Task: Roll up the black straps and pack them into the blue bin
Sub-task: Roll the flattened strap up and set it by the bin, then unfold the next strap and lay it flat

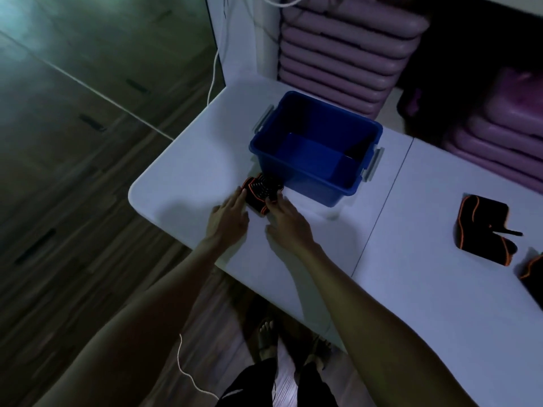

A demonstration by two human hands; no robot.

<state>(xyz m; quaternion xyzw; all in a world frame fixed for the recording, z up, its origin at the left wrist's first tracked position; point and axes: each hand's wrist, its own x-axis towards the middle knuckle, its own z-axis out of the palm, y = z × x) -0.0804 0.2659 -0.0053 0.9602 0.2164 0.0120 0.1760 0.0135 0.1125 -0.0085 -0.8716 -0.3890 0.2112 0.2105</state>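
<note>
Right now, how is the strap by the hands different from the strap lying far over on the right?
The rolled strap is a tight bundle beside the blue bin, touched by the left hand and right hand. The loose strap lies flat, unrolled, untouched, far from the bin. Both are black with orange trim.

One blue bin point(316, 148) with two grey latch handles sat on one white table point(188, 171). Three black straps with orange trim were visible: one point(262, 190) beside the bin, one point(483, 232) further right, one point(533, 271) cut by the frame's edge. Two stacks of purple mats stood behind.
</note>
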